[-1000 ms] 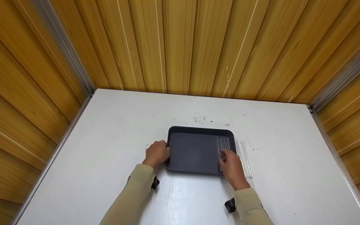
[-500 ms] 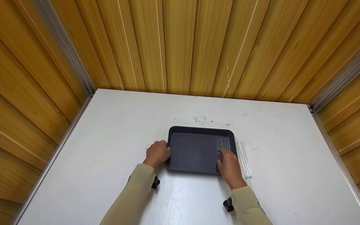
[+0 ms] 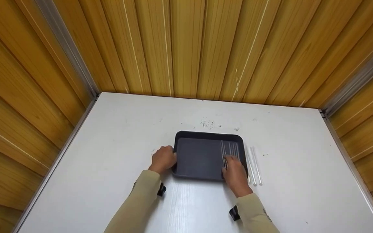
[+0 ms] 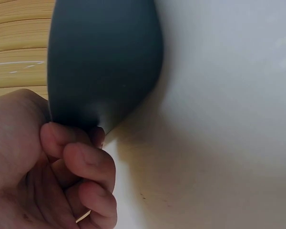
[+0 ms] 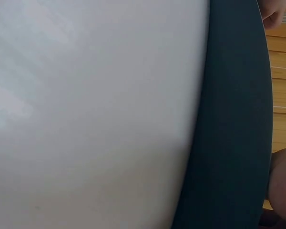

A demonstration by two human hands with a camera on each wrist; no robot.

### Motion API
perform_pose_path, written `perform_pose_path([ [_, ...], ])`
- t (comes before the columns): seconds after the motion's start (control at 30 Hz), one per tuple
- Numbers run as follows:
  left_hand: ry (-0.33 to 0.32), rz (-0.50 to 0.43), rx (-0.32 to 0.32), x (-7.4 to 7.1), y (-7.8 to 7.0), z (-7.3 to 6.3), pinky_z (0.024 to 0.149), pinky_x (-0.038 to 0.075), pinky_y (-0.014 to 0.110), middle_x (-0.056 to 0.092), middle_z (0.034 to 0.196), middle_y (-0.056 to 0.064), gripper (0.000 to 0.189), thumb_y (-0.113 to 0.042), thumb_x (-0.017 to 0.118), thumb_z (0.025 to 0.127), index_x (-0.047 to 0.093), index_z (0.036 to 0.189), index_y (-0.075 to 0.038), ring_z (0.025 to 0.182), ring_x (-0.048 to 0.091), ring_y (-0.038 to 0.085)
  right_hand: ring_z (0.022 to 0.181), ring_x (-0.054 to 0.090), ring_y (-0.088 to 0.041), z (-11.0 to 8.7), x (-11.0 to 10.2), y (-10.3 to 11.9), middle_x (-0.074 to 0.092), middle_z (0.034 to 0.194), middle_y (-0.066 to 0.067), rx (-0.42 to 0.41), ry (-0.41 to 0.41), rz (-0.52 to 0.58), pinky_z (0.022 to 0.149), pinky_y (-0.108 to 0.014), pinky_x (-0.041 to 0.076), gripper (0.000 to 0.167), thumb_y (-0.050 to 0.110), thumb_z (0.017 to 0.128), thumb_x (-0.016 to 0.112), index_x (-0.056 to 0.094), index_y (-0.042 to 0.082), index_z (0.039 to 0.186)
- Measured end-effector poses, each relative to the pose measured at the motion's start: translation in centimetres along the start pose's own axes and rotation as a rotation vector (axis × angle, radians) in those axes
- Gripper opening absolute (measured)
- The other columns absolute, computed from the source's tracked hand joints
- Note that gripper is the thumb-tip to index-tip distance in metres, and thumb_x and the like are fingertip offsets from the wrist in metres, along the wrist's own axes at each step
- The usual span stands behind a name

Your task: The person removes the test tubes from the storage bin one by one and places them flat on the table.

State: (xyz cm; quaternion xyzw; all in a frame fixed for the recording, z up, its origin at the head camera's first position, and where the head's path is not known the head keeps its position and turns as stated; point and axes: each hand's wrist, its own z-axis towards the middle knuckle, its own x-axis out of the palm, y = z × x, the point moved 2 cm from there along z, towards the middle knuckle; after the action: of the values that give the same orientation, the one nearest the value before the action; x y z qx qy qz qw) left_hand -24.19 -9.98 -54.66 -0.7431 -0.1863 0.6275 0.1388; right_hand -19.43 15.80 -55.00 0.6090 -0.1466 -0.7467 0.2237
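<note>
A dark grey rectangular tray (image 3: 199,158) lies on the white table. My left hand (image 3: 163,159) grips its left rim; in the left wrist view curled fingers (image 4: 88,160) meet the tray's dark outer wall (image 4: 105,57). Inside the tray's right side, my right hand (image 3: 236,174) pinches a thin clear rod (image 3: 222,147), whose near part the fingers hide. Several similar clear rods (image 3: 233,148) lie side by side just to its right. In the right wrist view the tray wall (image 5: 233,114) blocks most of my right hand (image 5: 283,183).
Outside the tray's right wall, more clear rods (image 3: 255,166) lie on the white table (image 3: 290,155). Wood-patterned panels (image 3: 186,48) rise behind and at both sides. Dark marks (image 3: 207,124) spot the tabletop behind the tray.
My right hand has shifted left inside the tray. A rod there now lies left of the others, with a gap between. The left hand and tray have stayed put.
</note>
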Motion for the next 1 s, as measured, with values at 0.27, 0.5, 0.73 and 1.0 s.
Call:
perform_pose_path([
  [0.27,-0.012,0.013,0.021,-0.2,0.0,-0.2,0.070,0.052,0.047,0.070,0.095,0.017,0.027,-0.023,0.057,0.092,0.068,0.100,-0.001,0.081,0.066,0.030,0.098,0.066,-0.039,0.0,0.2,0.2,0.066,0.109,-0.024,-0.018,0.007,-0.007,0.077,-0.045,0.054,0.041,-0.003,0.078,0.074,0.062,-0.005,0.116],
  [0.5,-0.007,0.008,0.002,-0.2,0.0,-0.1,0.070,0.052,0.047,0.070,0.094,0.015,0.027,-0.023,0.056,0.093,0.068,0.101,0.000,0.079,0.065,0.027,0.100,0.066,-0.038,0.1,0.2,0.2,0.067,0.110,-0.022,0.002,0.025,0.061,0.079,-0.046,0.054,0.040,-0.007,0.078,0.072,0.063,-0.005,0.117],
  [0.73,-0.014,0.006,0.017,-0.1,0.1,-0.2,0.070,0.051,0.047,0.069,0.094,0.016,0.027,-0.023,0.056,0.093,0.068,0.101,0.000,0.079,0.065,0.028,0.108,0.063,-0.037,0.2,-0.2,0.3,0.066,0.114,-0.023,0.017,0.020,0.101,0.086,-0.046,0.052,0.040,-0.009,0.078,0.070,0.062,-0.006,0.118],
  [1.0,-0.011,-0.007,0.027,0.0,0.0,-0.1,0.068,0.051,0.045,0.070,0.090,0.015,0.026,-0.021,0.055,0.092,0.069,0.100,0.001,0.072,0.061,0.023,0.105,0.064,-0.035,0.2,-0.9,0.2,0.065,0.114,-0.023,0.058,-0.001,0.164,0.083,-0.045,0.052,0.041,-0.009,0.080,0.067,0.061,-0.005,0.121],
])
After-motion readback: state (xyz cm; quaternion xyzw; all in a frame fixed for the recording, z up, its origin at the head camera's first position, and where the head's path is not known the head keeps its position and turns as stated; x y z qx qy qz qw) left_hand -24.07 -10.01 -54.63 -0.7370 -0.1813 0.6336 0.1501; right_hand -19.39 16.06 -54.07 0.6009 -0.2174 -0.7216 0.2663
